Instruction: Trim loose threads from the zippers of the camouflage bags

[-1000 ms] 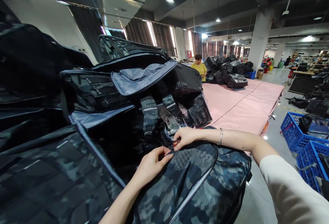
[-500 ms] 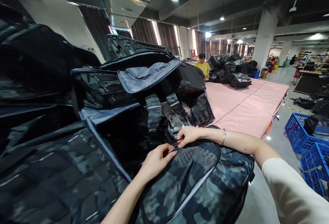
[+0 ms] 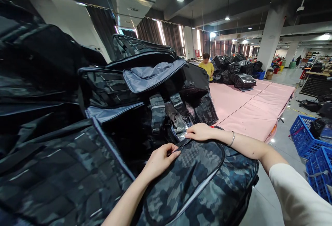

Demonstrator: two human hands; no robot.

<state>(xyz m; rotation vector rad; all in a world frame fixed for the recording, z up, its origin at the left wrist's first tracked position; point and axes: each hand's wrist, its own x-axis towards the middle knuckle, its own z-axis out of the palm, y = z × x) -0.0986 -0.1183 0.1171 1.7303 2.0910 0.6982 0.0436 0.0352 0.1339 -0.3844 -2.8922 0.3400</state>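
Note:
A dark camouflage backpack [image 3: 207, 177] lies in front of me, with a curved zip seam and pale piping across its face. My left hand [image 3: 162, 158] pinches the upper edge of this backpack, thumb and forefinger pressed together. Just beyond and to the right, my right hand [image 3: 198, 132] is closed at the same edge, beside a dark strip. What its fingertips grip is too small to make out. Against the left side of the backpack stands an open bag [image 3: 64, 170] with a black interior and grey-blue edging.
More camouflage bags [image 3: 109, 84] are piled high at the left and centre. A pink-covered table [image 3: 243, 108] extends behind, bearing another heap of bags [image 3: 236, 68]. A person in yellow [image 3: 206, 68] stands beyond it. Blue crates [image 3: 306, 139] are on the floor at right.
My right hand has moved slightly right, away from my left hand, so the gap between them is wider. My left hand stays at the backpack's edge. The view has shifted a little.

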